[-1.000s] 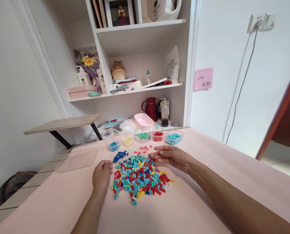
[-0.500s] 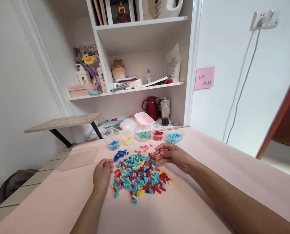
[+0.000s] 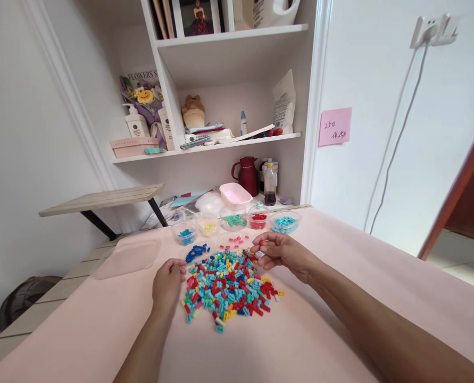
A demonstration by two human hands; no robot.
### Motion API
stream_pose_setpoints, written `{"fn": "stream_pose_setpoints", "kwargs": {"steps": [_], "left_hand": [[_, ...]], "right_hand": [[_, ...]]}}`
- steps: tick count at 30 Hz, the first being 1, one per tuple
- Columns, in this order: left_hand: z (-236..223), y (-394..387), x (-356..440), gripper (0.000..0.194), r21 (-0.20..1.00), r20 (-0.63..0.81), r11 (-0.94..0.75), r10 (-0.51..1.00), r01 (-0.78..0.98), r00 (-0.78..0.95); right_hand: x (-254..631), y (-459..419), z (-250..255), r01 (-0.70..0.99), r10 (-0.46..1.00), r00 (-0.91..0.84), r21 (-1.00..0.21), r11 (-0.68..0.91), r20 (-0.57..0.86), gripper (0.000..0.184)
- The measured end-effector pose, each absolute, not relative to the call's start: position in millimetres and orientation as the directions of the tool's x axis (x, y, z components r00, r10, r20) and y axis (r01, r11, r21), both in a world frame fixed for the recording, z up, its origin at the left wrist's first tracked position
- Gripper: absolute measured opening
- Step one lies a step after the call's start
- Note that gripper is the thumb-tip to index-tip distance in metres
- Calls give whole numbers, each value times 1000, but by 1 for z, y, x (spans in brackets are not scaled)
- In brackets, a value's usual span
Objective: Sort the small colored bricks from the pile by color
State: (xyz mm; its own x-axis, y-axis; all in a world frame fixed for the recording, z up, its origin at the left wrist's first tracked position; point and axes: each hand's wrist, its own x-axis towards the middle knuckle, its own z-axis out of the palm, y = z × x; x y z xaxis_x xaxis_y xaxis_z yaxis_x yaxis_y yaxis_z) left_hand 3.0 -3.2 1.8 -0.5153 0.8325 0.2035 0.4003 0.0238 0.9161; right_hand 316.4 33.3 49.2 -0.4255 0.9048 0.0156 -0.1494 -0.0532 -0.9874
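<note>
A heap of small mixed-colour building bricks (image 3: pixel 224 284) lies on the pink table covering. Over its far right edge, my right hand (image 3: pixel 279 251) is closed, with a red building brick (image 3: pixel 261 243) between thumb and fingers. My left hand (image 3: pixel 168 276) rests at the heap's left edge, fingers curled in; whatever they may hold is hidden. Beyond the heap lie a group of dark blue bricks (image 3: pixel 197 252) and several loose pink bricks (image 3: pixel 234 243). Behind these stand clear tubs with blue (image 3: pixel 186 236), pale yellow (image 3: pixel 208 227), green (image 3: pixel 234 220), red (image 3: pixel 258 220) and turquoise bricks (image 3: pixel 285 224).
A clear plastic lid (image 3: pixel 129 258) lies on the left of the table. At the back are a pink basin (image 3: pixel 235 194), a dark red jug (image 3: pixel 248 176) and a bottle of dark liquid (image 3: pixel 269 186). White shelves (image 3: pixel 229 40) rise behind.
A red brick now shows in my right fingers, which have drawn together and risen slightly. My left hand has stayed by the heap. The camera view has shifted a little.
</note>
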Motion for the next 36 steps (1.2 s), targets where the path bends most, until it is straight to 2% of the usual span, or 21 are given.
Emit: {"fn": "stream_pose_setpoints", "kwargs": {"steps": [11,16,19,24,36], "left_hand": [[3,-4,3,24,912,210,18,838,410,-504],[1,-3,2,24,912,196,31,844,410,-500],[1,-3,3,24,910,194,35,845,414,-498],[2,-3,3,25,907,194,38,847,420,-495],[4,-5,5,25,896,184,55,858,441,-480]], "right_hand": [[313,35,43,-130,908,-418,-989,-66,-6,22],[309,32,41,-129,891,-453,-989,-79,-12,41],[308,30,41,-117,880,-475,-990,-77,-12,45],[308,32,40,-85,871,-491,-993,-78,-27,35],[306,31,41,-63,860,-510,-995,-72,-30,25]]}}
